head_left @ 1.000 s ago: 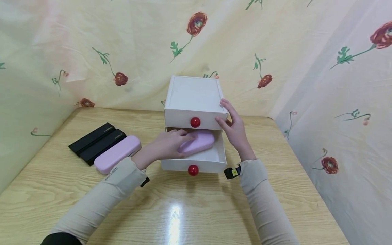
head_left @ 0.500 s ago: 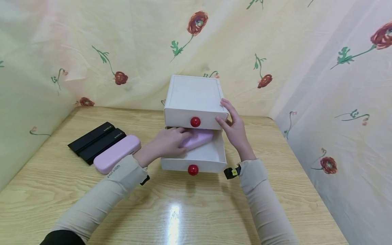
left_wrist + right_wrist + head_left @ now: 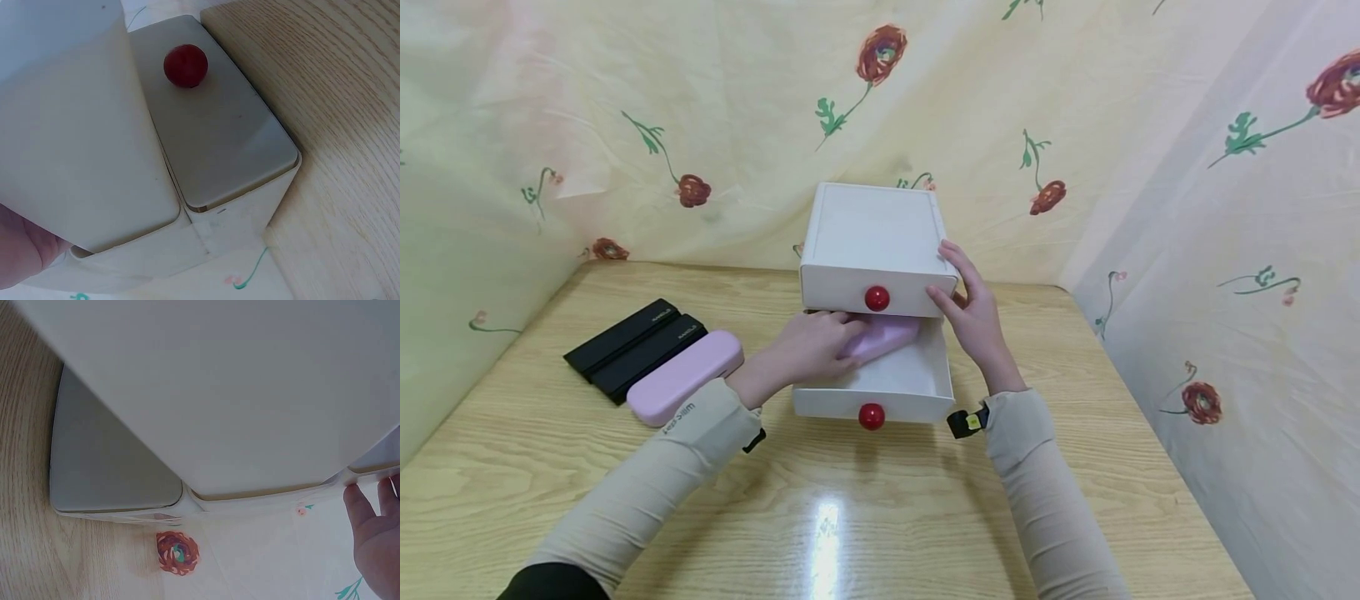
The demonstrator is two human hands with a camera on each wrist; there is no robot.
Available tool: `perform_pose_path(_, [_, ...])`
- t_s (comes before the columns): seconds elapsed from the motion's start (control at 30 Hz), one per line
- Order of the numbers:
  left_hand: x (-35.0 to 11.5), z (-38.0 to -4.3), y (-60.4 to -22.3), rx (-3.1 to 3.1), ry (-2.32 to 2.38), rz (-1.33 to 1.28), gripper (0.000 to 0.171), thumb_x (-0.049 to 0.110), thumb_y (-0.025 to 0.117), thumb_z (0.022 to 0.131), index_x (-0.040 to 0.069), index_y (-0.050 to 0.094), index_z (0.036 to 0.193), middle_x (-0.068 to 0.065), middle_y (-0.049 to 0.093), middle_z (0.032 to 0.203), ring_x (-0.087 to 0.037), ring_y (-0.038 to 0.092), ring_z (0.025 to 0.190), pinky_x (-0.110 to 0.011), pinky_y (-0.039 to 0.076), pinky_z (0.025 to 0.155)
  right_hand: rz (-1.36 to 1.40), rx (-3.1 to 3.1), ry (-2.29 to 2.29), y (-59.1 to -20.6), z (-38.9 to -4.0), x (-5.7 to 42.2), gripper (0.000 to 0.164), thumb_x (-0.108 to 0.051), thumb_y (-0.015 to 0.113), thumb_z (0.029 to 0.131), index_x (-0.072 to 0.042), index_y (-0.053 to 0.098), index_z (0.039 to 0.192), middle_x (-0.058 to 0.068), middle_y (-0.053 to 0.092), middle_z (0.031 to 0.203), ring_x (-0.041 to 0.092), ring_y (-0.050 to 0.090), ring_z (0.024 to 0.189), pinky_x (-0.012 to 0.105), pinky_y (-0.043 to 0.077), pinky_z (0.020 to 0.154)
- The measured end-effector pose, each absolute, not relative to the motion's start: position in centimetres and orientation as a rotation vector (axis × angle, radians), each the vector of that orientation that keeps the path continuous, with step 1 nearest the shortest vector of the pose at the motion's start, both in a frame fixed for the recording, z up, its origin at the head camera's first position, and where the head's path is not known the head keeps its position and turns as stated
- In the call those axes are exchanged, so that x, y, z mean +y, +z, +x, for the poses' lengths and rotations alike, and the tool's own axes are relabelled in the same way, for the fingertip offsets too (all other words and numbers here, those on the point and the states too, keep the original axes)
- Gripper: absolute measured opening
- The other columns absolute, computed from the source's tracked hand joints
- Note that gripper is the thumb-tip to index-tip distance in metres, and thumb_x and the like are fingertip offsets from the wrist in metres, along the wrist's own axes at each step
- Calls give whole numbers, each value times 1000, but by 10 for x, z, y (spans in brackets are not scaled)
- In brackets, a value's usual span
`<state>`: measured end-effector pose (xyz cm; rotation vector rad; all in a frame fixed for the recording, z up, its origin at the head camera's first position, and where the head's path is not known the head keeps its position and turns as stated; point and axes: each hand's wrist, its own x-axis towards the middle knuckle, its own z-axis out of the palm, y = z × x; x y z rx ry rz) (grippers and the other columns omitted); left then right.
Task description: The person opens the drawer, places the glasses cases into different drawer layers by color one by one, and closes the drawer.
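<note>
A white drawer cabinet (image 3: 880,225) with red knobs stands near the back wall. Its pulled-out drawer (image 3: 910,405) holds a lilac case (image 3: 887,336), a rounded oblong like a glasses case, partly under the top drawer (image 3: 835,290). My left hand (image 3: 805,350) reaches into this drawer and grips the case's left end, thumb on the near side; some fingers are hidden. My right hand (image 3: 976,321) holds the cabinet's upper right corner, its thumb on the top drawer's front. A lower drawer (image 3: 215,125), pushed in, appears in the left wrist view.
Left of the cabinet lie a second lilac case (image 3: 685,377) and two black cases (image 3: 647,350), side by side on the wooden table (image 3: 760,517). Flower-printed cloth (image 3: 737,108) covers the walls behind and at both sides.
My left hand and the lilac case have shifted slightly back and left, the case going further under the top drawer. My right hand stays put on the cabinet corner.
</note>
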<state>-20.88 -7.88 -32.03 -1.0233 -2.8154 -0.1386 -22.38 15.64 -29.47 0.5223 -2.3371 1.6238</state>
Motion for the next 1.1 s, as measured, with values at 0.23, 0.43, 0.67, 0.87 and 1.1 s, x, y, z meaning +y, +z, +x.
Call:
perform_pose_path(0.23, [-78,-209,-321,-2805,-105,-1015,40,35,66,90,15,62,124,-5,67,107,-20,62,88,-38,54,65,526,-2335,1624,-294,-224,156,54,-8,60,95,-3,40,145,8,31,158,24,24,149,55,36,112])
perform_pose_path(0.43, [-78,-207,-319,-2860,-133,-992,44,36,66,88,15,61,127,-5,66,113,-21,61,94,-40,55,68,529,-2336,1620,-294,-223,156,54,-8,60,95,-3,41,145,8,31,158,24,24,149,55,36,112])
perform_pose_path(0.67, [-82,-198,-314,-2859,-194,-1010,46,32,70,85,14,63,127,-10,64,126,-27,63,110,-45,56,82,524,-2336,1625,-294,-223,157,54,-8,60,95,-3,40,145,9,31,158,24,23,149,56,35,112])
perform_pose_path(0.87, [-87,-191,-310,-2806,-206,-1089,35,16,69,86,12,67,121,-13,66,125,-29,64,111,-42,56,88,523,-2335,1625,-294,-223,157,54,-9,60,95,-3,40,145,8,31,158,24,23,149,56,35,112])
perform_pose_path(1.1, [-87,-193,-311,-2763,-163,-1110,32,10,68,86,13,69,118,-12,67,120,-28,65,105,-39,56,86,524,-2344,1614,-292,-222,157,54,-9,60,96,-4,40,146,8,30,158,25,23,149,56,35,112])
